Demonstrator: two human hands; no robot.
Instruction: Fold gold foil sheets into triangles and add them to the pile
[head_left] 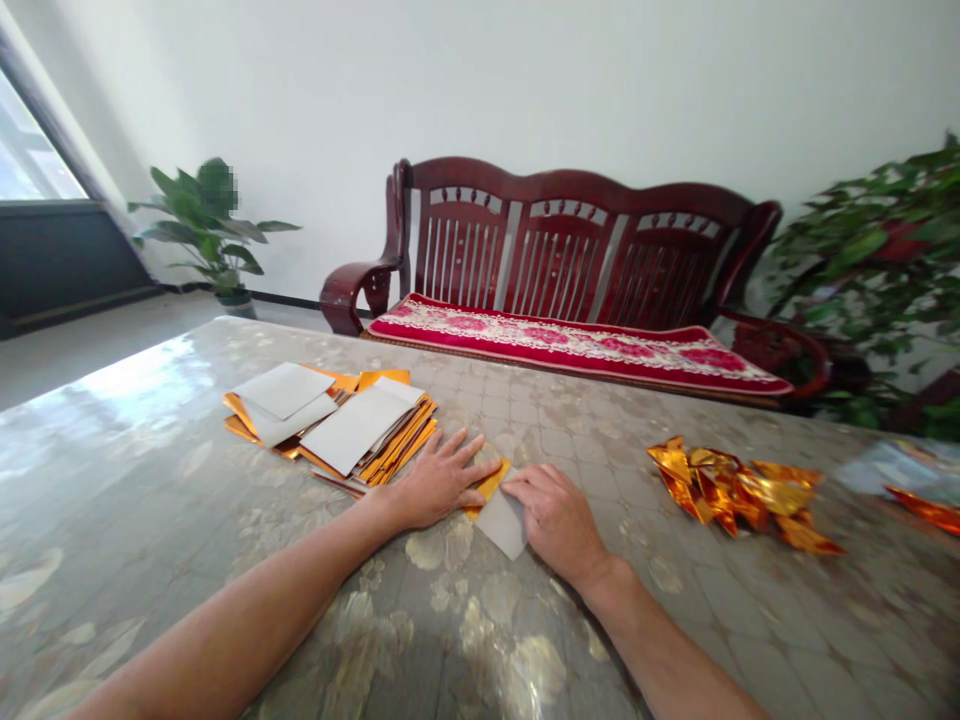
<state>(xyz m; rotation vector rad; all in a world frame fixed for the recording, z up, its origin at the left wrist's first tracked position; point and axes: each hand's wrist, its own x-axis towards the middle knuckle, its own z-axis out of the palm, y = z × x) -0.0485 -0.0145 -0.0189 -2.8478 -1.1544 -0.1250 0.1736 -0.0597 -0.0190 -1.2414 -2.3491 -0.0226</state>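
A sheet of gold foil paper (504, 526) lies on the table in front of me, pale side up, with a gold strip folded over along its left edge. My left hand (439, 482) is spread flat, palm down, its fingertips touching that gold strip. From the other side, my right hand (556, 515) is curled, with its index finger and thumb at the paper's right edge; the fingers underneath are hidden. Left of my left hand sits a loose stack of the same foil paper (367, 425), mostly pale side up with gold edges showing.
Several folded gold foil pieces (739, 490) are heaped to the right, near a clear plastic bag (892, 468). The table (315, 610) has a patterned, glossy cover. Beyond it stand a dark wooden bench (566, 250) with a red cushion and potted plants (214, 235) on both sides.
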